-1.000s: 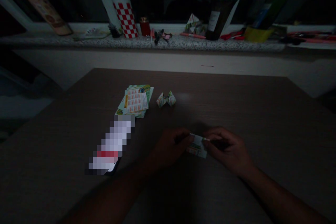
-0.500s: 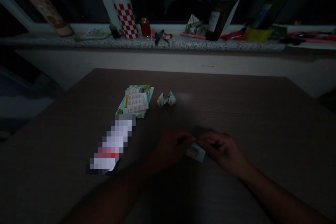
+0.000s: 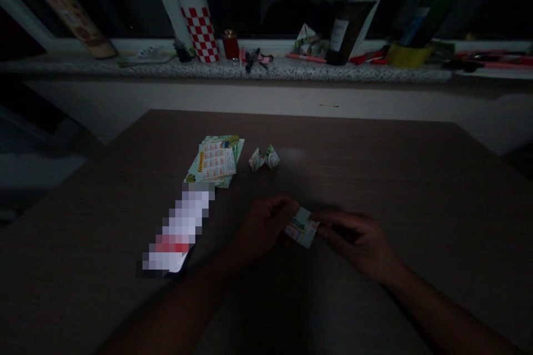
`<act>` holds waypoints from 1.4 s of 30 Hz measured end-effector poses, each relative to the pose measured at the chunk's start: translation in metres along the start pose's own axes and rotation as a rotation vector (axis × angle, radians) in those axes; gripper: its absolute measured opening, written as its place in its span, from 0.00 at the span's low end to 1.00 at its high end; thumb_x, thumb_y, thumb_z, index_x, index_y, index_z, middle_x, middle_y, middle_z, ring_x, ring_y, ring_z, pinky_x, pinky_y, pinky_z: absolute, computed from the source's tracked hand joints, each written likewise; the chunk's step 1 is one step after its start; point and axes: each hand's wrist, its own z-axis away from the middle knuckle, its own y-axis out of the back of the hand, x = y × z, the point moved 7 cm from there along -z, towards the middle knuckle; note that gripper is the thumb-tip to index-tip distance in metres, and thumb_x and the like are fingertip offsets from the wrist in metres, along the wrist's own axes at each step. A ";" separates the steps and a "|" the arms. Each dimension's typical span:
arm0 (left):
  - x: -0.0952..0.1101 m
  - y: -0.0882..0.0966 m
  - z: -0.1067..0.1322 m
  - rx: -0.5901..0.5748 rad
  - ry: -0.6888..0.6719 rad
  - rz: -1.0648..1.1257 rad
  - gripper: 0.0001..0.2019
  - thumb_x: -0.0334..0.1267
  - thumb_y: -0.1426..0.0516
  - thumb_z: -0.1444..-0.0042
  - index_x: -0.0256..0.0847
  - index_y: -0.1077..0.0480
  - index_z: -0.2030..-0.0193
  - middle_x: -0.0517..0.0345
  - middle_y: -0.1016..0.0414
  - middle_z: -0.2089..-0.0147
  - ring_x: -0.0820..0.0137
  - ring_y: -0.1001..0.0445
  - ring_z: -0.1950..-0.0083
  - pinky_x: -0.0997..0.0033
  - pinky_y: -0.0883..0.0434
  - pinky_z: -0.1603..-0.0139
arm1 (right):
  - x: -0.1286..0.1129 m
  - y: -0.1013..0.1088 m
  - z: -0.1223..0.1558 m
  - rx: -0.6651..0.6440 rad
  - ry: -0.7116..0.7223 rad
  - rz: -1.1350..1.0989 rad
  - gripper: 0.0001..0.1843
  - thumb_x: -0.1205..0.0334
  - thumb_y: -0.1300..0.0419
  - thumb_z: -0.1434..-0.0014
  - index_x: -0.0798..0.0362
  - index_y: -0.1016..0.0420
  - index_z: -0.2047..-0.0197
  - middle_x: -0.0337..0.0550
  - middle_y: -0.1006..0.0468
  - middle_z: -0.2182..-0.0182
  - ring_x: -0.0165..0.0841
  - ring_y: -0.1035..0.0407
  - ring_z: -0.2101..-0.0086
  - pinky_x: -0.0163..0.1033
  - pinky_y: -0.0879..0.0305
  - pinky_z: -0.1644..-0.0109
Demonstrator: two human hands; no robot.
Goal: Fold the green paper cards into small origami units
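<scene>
My left hand [image 3: 266, 227] pinches the left side of a small printed paper slip [image 3: 302, 227], pale green and folded. The slip's right corner lies between the thumb and forefinger of my right hand [image 3: 358, 238]. Both hands are low over the table, and the slip is tilted towards me. Beyond them stands a small folded paper figure [image 3: 264, 158] with two pointed parts. To its left lies a loose stack of printed paper slips [image 3: 216, 161], with rows of orange-red print on the top one.
A phone [image 3: 179, 230] with a blurred-out screen lies left of my hands on the brown table [image 3: 353, 161]. Along the granite windowsill [image 3: 158, 70] stand a red-and-white checkered bottle [image 3: 202, 28], a red jar [image 3: 230, 44], a dark bottle [image 3: 341, 39] and a leaning green bottle [image 3: 437, 5].
My left hand has shifted slightly left and up with the slip, showing more of its face. My right hand's fingers have moved from its top edge to its right corner.
</scene>
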 end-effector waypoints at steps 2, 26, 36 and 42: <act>0.004 0.003 0.002 0.056 -0.047 0.047 0.15 0.48 0.44 0.43 0.38 0.31 0.57 0.62 0.30 0.73 0.77 0.33 0.79 0.79 0.35 0.81 | -0.001 0.002 -0.001 0.030 -0.003 -0.001 0.10 0.66 0.39 0.43 0.50 0.20 0.57 0.42 0.17 0.67 0.33 0.22 0.69 0.35 0.24 0.66; 0.024 0.004 0.017 0.114 -0.359 -0.322 0.19 0.36 0.37 0.50 0.40 0.28 0.50 0.54 0.22 0.59 0.67 0.25 0.61 0.68 0.28 0.59 | 0.000 0.015 0.006 0.222 0.039 0.090 0.11 0.65 0.34 0.48 0.50 0.21 0.59 0.42 0.17 0.69 0.35 0.22 0.70 0.36 0.24 0.69; 0.034 0.003 0.020 0.124 -0.458 -0.351 0.08 0.34 0.37 0.49 0.39 0.24 0.61 0.57 0.21 0.63 0.70 0.24 0.64 0.72 0.29 0.62 | 0.001 0.016 0.007 0.205 0.050 0.073 0.11 0.65 0.35 0.46 0.49 0.21 0.58 0.42 0.17 0.67 0.35 0.23 0.68 0.36 0.25 0.67; 0.036 -0.002 0.021 0.020 -0.517 -0.319 0.07 0.36 0.37 0.48 0.39 0.23 0.62 0.55 0.22 0.66 0.70 0.25 0.66 0.71 0.31 0.64 | -0.009 0.013 0.001 0.147 0.125 -0.013 0.10 0.65 0.34 0.48 0.49 0.21 0.59 0.43 0.17 0.66 0.36 0.23 0.67 0.36 0.25 0.67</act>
